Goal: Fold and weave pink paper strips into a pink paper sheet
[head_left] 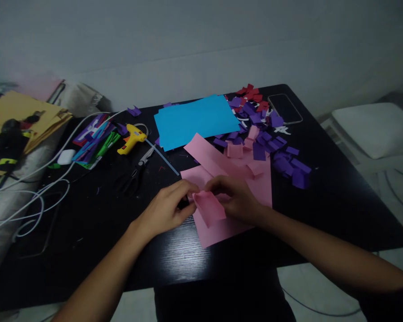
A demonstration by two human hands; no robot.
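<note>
Between my two hands is a small folded piece of pink paper (211, 209), tilted above a larger pink sheet (208, 237). My left hand (169, 206) pinches its upper left corner with thumb and fingers. On the other side, my right hand (237, 199) has its fingers curled round the upper right edge; some fingertips are hidden behind the paper. A long pink strip (210, 156) lies across the sheet just beyond my hands. Small folded pink pieces (235, 150) rest near the sheet's far edge.
Blue sheets (196, 121) lie at the back, with purple pieces (285, 163) and red pieces (251, 92) to their right, beside a phone (285, 108). Left of centre are a yellow glue gun (132, 138), scissors (139, 167) and white cables (42, 197). A white chair (372, 129) stands right.
</note>
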